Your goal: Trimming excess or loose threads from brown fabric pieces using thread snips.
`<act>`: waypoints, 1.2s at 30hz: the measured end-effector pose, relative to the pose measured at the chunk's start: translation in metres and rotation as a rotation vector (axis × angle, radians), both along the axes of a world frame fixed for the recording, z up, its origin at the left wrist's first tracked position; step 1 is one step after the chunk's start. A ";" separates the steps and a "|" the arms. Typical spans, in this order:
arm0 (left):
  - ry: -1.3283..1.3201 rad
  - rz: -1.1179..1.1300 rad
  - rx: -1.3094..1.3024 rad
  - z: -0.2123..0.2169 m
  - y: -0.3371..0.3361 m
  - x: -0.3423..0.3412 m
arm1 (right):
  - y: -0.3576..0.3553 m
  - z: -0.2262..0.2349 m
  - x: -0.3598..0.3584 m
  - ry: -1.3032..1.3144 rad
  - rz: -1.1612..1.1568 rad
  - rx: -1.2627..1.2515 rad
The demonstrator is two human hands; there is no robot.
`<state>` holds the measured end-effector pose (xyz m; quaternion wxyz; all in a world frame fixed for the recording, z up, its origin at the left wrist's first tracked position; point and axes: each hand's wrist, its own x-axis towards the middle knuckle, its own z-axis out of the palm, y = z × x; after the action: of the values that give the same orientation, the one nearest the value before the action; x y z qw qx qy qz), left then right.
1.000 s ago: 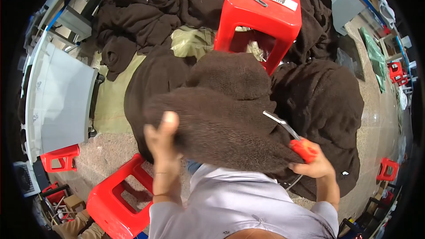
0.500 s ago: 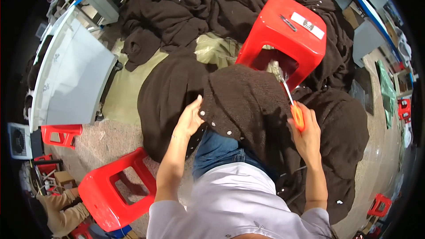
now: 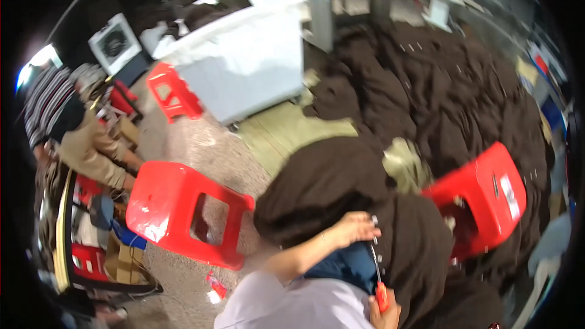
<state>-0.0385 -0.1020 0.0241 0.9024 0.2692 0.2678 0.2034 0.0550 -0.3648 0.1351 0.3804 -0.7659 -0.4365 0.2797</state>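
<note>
Dark brown knit fabric (image 3: 420,250) with a row of small pale buttons lies over my lap. My left hand (image 3: 356,229) holds its buttoned edge, fingers bent together near a button. My right hand (image 3: 385,314) is closed round the orange-red handle of a screwdriver-like tool (image 3: 382,295). From the handle a thin metal shaft points up toward my left fingers, its tip close to the fabric edge. Blur hides whether the tip touches the fabric or a button. Another dark brown bundle (image 3: 323,189) bulges beyond my left hand.
A red stool (image 3: 493,195) with small items on its seat stands at the right, another red stool (image 3: 164,201) at the left. A big heap of brown fabric (image 3: 439,85) spreads behind. A white wheeled bin (image 3: 244,67) stands far back. Someone in tan trousers (image 3: 91,152) is at the far left.
The view has swung left, so the stools and bin sit farther right in the picture. My right hand has brought the tool from the right stool to beside my left hand.
</note>
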 end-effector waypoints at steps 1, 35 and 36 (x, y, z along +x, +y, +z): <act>-0.057 0.004 -0.018 -0.018 -0.002 -0.007 | 0.004 0.024 -0.003 0.130 0.053 -0.125; 0.584 1.501 1.189 0.331 0.130 -0.273 | 0.047 0.042 -0.019 0.103 0.215 -0.165; 0.451 1.621 1.233 0.357 0.140 -0.321 | 0.051 0.044 -0.021 0.097 0.231 -0.167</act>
<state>-0.3591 0.0382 0.3813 0.1305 0.4546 0.3804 0.7947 0.0341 -0.3136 0.1786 0.3013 -0.7249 -0.4781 0.3939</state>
